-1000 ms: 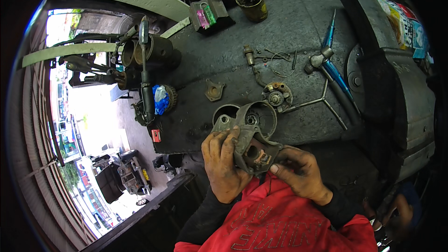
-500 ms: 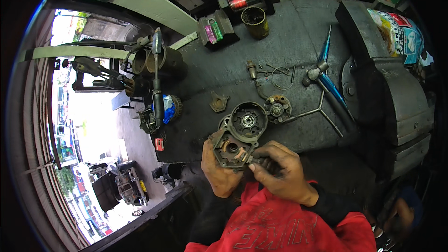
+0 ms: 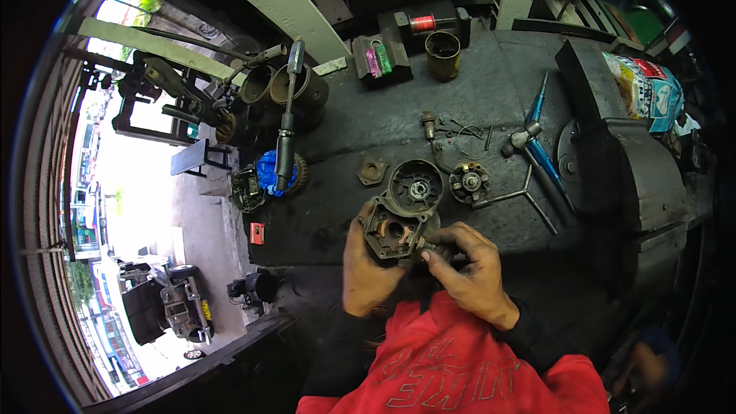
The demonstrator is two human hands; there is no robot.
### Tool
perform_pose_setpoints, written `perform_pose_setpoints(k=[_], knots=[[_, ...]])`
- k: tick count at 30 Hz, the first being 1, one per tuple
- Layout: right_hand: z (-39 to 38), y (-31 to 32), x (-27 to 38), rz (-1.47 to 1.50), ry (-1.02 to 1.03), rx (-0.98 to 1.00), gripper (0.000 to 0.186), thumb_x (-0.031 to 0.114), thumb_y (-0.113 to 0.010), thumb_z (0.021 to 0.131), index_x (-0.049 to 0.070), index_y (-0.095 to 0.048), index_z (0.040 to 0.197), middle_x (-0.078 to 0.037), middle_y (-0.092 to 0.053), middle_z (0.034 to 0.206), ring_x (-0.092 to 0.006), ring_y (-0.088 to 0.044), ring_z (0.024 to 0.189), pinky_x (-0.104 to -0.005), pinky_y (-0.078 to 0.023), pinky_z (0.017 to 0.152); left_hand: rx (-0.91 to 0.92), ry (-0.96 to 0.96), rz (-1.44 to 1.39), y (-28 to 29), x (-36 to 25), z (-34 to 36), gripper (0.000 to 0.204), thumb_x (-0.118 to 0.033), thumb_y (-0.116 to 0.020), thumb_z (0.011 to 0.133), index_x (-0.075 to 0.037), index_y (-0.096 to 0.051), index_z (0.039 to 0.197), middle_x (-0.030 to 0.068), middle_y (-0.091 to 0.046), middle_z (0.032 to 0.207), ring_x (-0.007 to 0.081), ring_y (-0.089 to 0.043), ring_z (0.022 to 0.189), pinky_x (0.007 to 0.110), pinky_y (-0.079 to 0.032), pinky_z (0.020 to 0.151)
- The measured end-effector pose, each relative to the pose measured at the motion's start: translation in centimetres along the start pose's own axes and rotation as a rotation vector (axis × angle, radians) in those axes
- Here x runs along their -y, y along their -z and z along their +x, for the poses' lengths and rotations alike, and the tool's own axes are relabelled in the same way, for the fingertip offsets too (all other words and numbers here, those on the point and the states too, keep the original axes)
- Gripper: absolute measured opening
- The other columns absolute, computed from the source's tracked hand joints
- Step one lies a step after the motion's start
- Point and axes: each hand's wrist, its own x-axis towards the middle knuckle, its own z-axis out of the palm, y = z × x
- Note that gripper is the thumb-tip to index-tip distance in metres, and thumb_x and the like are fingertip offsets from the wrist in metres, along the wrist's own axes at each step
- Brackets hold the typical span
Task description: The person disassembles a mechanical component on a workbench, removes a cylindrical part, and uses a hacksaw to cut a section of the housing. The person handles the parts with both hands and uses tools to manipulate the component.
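Note:
My left hand [image 3: 366, 276] grips the edge of a greasy metal motor housing [image 3: 391, 250] with copper-coloured pieces inside. My right hand [image 3: 477, 270] pinches at the housing's right side with thumb and fingers. What sits between those fingertips is small and dark, mostly covered by them. Just beyond the housing, touching or overlapping it in view, is a round open metal casing [image 3: 416, 188] with a bearing at its centre. To its right lies a round brush-holder-like part [image 3: 469, 182] with a cable. A flat metal flange [image 3: 372, 172] lies to the left.
A hammer [image 3: 524, 138], a blue pointed tool [image 3: 541, 155] and a three-armed wrench [image 3: 527, 190] lie right. Behind stand a grimy can [image 3: 443, 61] and a dark vise-like block [image 3: 640, 176]. A small red box [image 3: 257, 234] is near the left edge. Another person's blurred arm [image 3: 648, 368] shows lower right.
The view has shifted, so the bench items appear lower and more to the right. The housing has moved slightly away from my body, both hands still on it.

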Motion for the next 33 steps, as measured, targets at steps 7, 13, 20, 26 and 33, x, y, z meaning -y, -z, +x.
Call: perform_pose_setpoints(k=[7, 13, 20, 26, 33], knots=[[-0.7, -0.4, 1.0, -0.06, -0.01, -0.049, 0.02, 0.004, -0.077, 0.088, -0.001, -0.073, 0.108, -0.003, -0.065, 0.086, -0.0071, -0.059, 0.068, -0.0241, -0.047, 0.06, 0.152, -0.01, -0.224, 5.8, -0.6, 2.4, 0.1, 0.0, -0.083, 0.071, -0.004, -0.038, 0.16, 0.0143, -0.048, 0.158, 0.0291, -0.048, 0.146, 0.043, -0.046, 0.113], [-1.6, -1.0, 1.1, -0.1, -0.106, -0.114, 0.025, 0.006, -0.077, 0.089, -0.001, -0.072, 0.112, -0.001, -0.067, 0.089, -0.0057, -0.059, 0.075, -0.0236, -0.048, 0.065, 0.334, -0.151, -0.111, 6.8, -1.5, 3.9, 0.105, -0.007, -0.088, 0.069, -0.005, -0.037, 0.161, 0.0152, -0.044, 0.162, 0.0303, -0.042, 0.151, 0.045, -0.042, 0.117], [-2.5, -1.9, 1.0, 0.05, -0.198, -0.164, 0.031, 0.008, -0.078, 0.091, 0.0, -0.071, 0.12, 0.002, -0.066, 0.093, -0.0046, -0.056, 0.078, -0.0222, -0.048, 0.07, 0.442, -0.481, 0.105, 6.8, -3.6, 5.4, 0.096, -0.011, -0.088, 0.067, -0.008, -0.048, 0.154, 0.018, -0.048, 0.158, 0.0365, -0.042, 0.151, 0.05, -0.037, 0.122], [-2.1, -2.6, 1.2, 0.114, -0.251, -0.169, 0.03, 0.009, -0.077, 0.092, -0.002, -0.071, 0.12, 0.0, -0.068, 0.095, -0.0054, -0.06, 0.083, -0.0225, -0.049, 0.072, 0.409, -0.593, 0.172, 6.6, -4.3, 5.0, 0.067, -0.018, -0.093, 0.068, -0.013, -0.071, 0.13, 0.0168, -0.051, 0.157, 0.0388, -0.044, 0.149, 0.05, -0.038, 0.121], [-1.8, -3.0, 1.4, 0.111, -0.25, -0.197, 0.024, 0.008, -0.076, 0.093, 0.0, -0.072, 0.114, -0.003, -0.07, 0.098, -0.0075, -0.065, 0.085, -0.0253, -0.053, 0.073, 0.37, -0.572, 0.142, 5.8, -3.9, 4.3, 0.052, -0.022, -0.095, 0.069, -0.015, -0.079, 0.119, 0.0152, -0.053, 0.155, 0.0381, -0.045, 0.148, 0.049, -0.039, 0.12]])
